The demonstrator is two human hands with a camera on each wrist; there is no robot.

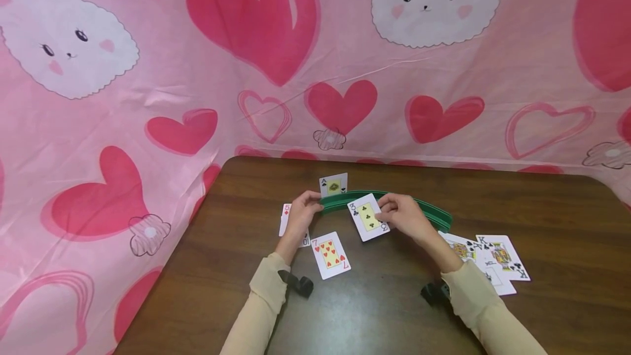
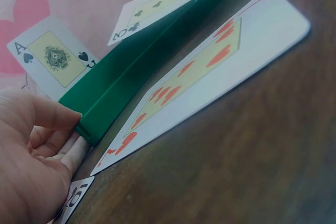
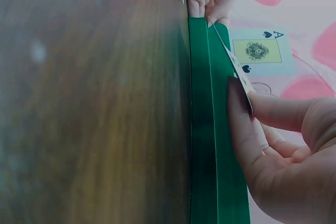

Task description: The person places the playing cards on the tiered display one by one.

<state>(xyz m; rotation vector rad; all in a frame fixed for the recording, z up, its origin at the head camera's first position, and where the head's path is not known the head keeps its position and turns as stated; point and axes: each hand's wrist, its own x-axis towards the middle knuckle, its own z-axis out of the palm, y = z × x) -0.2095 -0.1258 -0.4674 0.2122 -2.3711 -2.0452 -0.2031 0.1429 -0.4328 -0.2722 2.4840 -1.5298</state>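
Observation:
A curved green playing card holder (image 1: 434, 216) lies on the table, with the ace of spades (image 1: 333, 184) upright at its left end. My left hand (image 1: 303, 213) grips that end between thumb and fingers, as the left wrist view shows (image 2: 37, 150). Between thumb and fingers of my right hand (image 1: 403, 217) is the three of clubs (image 1: 367, 213), tilted just in front of the holder's middle. In the right wrist view this card (image 3: 240, 80) appears nearly edge-on, close to the holder's groove. The seven of hearts (image 1: 331, 255) lies face up nearer to me.
Under my left forearm lie a five of diamonds (image 1: 284, 218) and a ten (image 1: 305, 241), partly hidden. Several overlapping cards, among them a king of clubs (image 1: 503, 257), lie beside my right forearm. A pink heart-patterned cloth (image 1: 355, 64) hangs behind the wooden table (image 1: 567, 212).

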